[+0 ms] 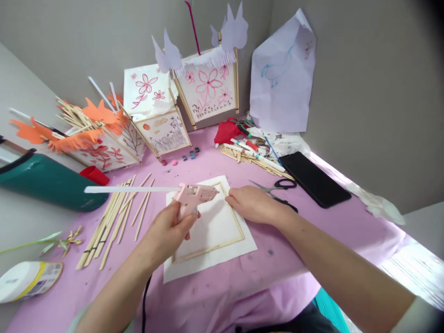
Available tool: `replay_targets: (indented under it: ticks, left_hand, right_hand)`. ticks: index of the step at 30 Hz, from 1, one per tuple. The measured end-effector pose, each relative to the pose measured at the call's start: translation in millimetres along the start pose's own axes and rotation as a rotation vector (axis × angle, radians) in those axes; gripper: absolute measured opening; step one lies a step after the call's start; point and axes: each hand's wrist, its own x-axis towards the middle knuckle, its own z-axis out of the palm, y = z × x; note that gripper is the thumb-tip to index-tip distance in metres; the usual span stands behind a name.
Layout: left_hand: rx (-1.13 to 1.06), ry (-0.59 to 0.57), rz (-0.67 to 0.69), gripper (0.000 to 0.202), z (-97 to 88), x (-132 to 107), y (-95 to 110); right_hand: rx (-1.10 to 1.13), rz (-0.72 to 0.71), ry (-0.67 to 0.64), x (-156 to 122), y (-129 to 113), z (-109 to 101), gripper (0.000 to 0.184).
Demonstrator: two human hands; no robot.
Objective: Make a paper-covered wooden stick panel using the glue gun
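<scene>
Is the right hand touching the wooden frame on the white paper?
Touching. The head view shows the right hand pressing down on the wooden frame at its far right corner, with no gap visible between them.

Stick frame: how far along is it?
Done: sticks lie along the top, right and bottom of the frame on the white paper. In hand: left hand points the glue gun at its top-right corner; right hand presses there. Left: unclear, left side hidden.
</scene>
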Motion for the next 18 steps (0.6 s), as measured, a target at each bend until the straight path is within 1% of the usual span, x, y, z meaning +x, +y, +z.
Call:
replay_targets:
  ticks: [2,4,6,8,10,12,15,18]
  left_hand:
    - [0.002,-0.04,-0.04,0.036,-2.1,-15,2]
    - [0.04,-0.067,-0.048,0.034,-2.2,-29,4]
    - [0.101,-0.077,-0.01,0.035,-0.2,-40,5]
    - [0.151,-0.081,0.058,0.033,3.2,-47,4]
    - [0.177,-0.1,0.11,0.029,6.9,-51,-1]
    - [0.193,-0.12,0.126,0.026,10.4,-53,-7]
    - [0.204,-0.152,0.11,0.024,14.1,-53,-14]
    - [0.203,-0.201,0.094,0.024,16.1,-53,-16]
  right_hand:
    - [0.03,-0.018,-0.013,-4,7,-4,0.041]
    - [0.032,0.002,0.01,-10,12,-6,0.039]
    - [0.02,0.036,0.036,-15,15,-5,0.037]
    - [0.013,0.047,0.057,-19,16,-3,0.036]
    - [0.009,0.041,0.076,-22,16,0,0.034]
    - [0.008,0.028,0.093,-24,16,2,0.032]
    - [0.022,0.012,0.111,-25,18,5,0.03]
    - [0.031,0.009,0.115,-25,19,6,0.03]
